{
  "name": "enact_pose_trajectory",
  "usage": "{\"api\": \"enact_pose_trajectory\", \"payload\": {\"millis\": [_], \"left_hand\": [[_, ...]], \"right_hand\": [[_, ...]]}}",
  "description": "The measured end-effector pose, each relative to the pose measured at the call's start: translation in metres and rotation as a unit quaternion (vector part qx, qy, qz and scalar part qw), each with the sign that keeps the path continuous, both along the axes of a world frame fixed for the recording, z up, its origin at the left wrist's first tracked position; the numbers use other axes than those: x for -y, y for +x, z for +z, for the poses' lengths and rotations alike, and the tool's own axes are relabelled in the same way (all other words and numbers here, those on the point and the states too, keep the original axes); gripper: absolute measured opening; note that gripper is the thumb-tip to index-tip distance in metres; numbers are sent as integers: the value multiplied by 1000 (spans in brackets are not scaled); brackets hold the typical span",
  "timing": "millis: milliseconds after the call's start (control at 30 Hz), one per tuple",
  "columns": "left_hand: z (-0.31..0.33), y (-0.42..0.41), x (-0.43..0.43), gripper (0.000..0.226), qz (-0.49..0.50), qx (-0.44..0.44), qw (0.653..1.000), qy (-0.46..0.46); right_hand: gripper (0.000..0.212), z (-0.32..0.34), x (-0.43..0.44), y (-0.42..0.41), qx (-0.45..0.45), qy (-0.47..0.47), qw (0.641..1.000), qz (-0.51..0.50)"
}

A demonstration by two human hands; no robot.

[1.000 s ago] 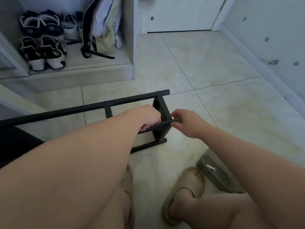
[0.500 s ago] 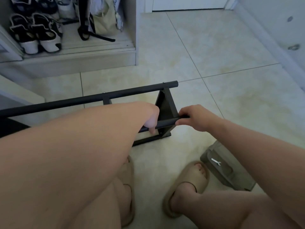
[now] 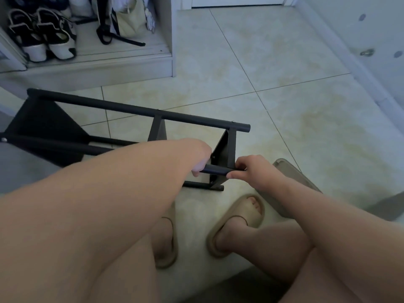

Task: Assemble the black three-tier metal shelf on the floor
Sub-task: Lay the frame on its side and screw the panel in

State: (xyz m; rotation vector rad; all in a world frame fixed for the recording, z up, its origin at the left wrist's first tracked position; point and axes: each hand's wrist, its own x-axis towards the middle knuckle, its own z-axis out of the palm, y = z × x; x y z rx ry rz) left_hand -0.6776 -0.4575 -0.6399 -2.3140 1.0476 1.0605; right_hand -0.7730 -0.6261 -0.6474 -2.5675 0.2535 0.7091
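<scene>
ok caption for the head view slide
Left hand and right hand hold the near rail of the black shelf frame on tiled floor

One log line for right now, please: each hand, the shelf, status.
left hand: grips near tube | right hand: pinches tube end | shelf frame: lying sideways on floor | status: working at end-panel joint

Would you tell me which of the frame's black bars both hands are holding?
The near bar, gripped between the left hand and right hand. The long far bar and the low bar at the floor are untouched.
</scene>
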Motion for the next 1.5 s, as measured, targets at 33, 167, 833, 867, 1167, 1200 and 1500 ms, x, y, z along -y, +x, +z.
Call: {"api": "enact_pose_trajectory", "payload": {"millis": [33,167,833,867,1167,1200,1500], "left_hand": [[-1,-3,2,42,-5,2,1000,4],[-4,-12,11,26,-56,12,998,28],[-19,46,22,25,318,-215,921,-72],[-22,49,24,20,354,-228,902,-97],[-27,71,36,31,493,-359,767,-202],[-27,73,35,32,502,-370,752,-211],[-41,79,19,17,524,-390,704,-280]], "right_hand": [[32,0,-1,-6,4,3,1000,-6],[39,0,-3,-16,-9,-11,1000,5],[162,-3,37,57,19,-213,943,256],[161,-4,39,59,19,-205,943,261],[161,-11,42,61,24,-178,948,261],[161,-12,43,61,27,-177,949,260],[160,-13,43,59,31,-162,953,253]]}}
